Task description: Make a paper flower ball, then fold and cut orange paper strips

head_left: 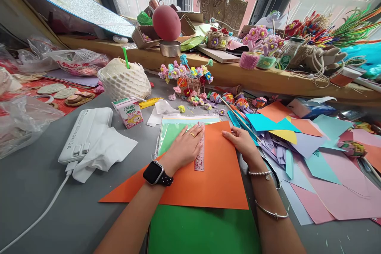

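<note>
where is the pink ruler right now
In the head view, the pink ruler lies just right of centre on the orange paper, partly under the left hand.

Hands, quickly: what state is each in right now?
Left hand: open, laid over the ruler and orange paper.
Right hand: at the paper's right edge; grip cannot be told.

Sheet (pixel 223 186): under left hand (pixel 185 143), its right edge at right hand (pixel 244 145).
Ruler (pixel 199 162): on sheet, beneath left hand's fingers.
Underlay (pixel 204 230): under sheet, showing nearer than both hands.
Power bank (pixel 89 129): left of left hand, tissue (pixel 107 156) against its right side.
Carton (pixel 128 114): left of and beyond left hand, coconut (pixel 125 81) behind it.
Paper scraps (pixel 342 186): right of right hand.
Balloon (pixel 166 23): on tin (pixel 170 49), on sill (pixel 143 52), far beyond left hand.
</note>
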`<state>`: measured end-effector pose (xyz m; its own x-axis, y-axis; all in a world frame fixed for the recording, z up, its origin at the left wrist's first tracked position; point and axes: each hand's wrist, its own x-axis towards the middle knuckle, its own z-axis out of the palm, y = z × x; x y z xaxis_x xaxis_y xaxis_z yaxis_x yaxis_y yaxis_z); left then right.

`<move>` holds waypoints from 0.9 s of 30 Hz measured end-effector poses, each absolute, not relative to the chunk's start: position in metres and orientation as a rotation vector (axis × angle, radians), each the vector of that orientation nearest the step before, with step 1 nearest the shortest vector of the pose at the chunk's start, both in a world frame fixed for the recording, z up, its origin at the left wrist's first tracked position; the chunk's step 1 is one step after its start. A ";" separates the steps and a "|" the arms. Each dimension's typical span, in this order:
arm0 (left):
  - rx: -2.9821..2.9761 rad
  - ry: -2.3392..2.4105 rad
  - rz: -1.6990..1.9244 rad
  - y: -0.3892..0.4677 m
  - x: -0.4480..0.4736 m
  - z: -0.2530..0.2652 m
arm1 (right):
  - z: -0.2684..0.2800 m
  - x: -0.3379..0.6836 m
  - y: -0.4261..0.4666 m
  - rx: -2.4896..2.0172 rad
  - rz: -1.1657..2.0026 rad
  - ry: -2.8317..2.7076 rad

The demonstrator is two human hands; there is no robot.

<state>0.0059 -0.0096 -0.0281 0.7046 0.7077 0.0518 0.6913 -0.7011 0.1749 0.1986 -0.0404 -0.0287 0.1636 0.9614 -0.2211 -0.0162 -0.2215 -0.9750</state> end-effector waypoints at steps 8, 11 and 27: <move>2.804 1.138 0.192 -0.009 0.006 -0.030 | -0.029 0.199 -0.041 -1.440 1.259 -0.974; 2.810 1.142 0.198 -0.009 0.006 -0.031 | -0.028 0.199 -0.041 -1.439 1.270 -0.987; 2.830 1.132 0.239 -0.008 0.005 -0.034 | -0.029 0.199 -0.041 -1.432 1.273 -0.974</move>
